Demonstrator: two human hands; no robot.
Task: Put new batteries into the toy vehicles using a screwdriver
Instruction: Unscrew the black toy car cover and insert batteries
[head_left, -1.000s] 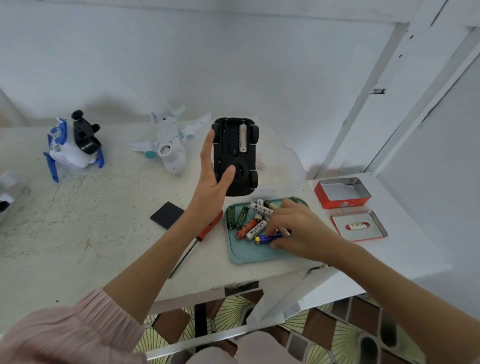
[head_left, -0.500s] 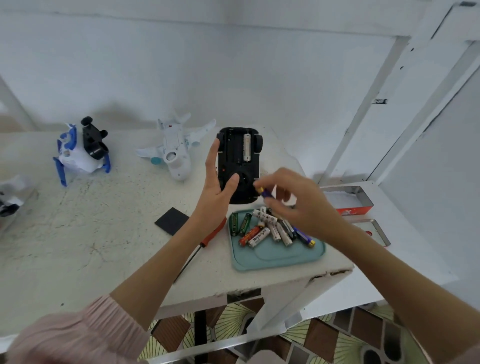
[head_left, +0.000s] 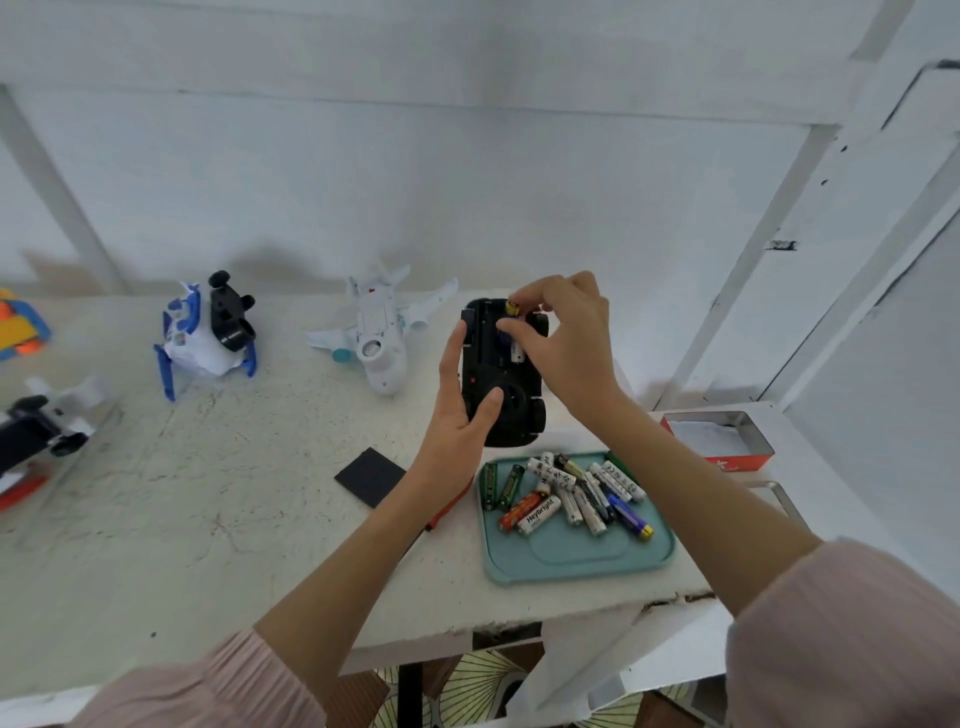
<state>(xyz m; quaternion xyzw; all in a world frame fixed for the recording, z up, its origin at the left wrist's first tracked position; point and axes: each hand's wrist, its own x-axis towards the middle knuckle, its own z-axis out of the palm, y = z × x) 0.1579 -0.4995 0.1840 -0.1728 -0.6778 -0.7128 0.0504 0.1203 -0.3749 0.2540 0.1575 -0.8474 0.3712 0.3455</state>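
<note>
The black toy car (head_left: 501, 374) is upside down, with its wheels up, held above the white surface (head_left: 208, 509). The left hand (head_left: 460, 415) holds the car from the left side. Its fingers (head_left: 452, 353) are mostly straight along the car's edge, and the thumb presses on the round part of the car's belly.

The right hand (head_left: 569, 338) is over the far end of the car. Its fingers (head_left: 535, 301) are curled and pinch a small battery (head_left: 511, 307) with a yellow tip. The battery sits right at the open slot in the car's belly, between the fingertip and the thumb. A white battery (head_left: 517, 353) already lies in the slot, just beside the thumb.

Near the car, closer to the person, is a blue-green tray (head_left: 571, 556) with a pile of loose batteries (head_left: 566, 493) in it. A screwdriver (head_left: 447, 512) with a red handle lies on the surface, mostly hidden under the left arm. A flat black cover (head_left: 370, 476) lies just left of that arm.

Farther left stand a white toy plane (head_left: 382, 332) and a white and blue toy (head_left: 208, 332). More toys sit at the left edge, but they are blurry. A red tin box (head_left: 722, 441) sits to the right of the tray.
</note>
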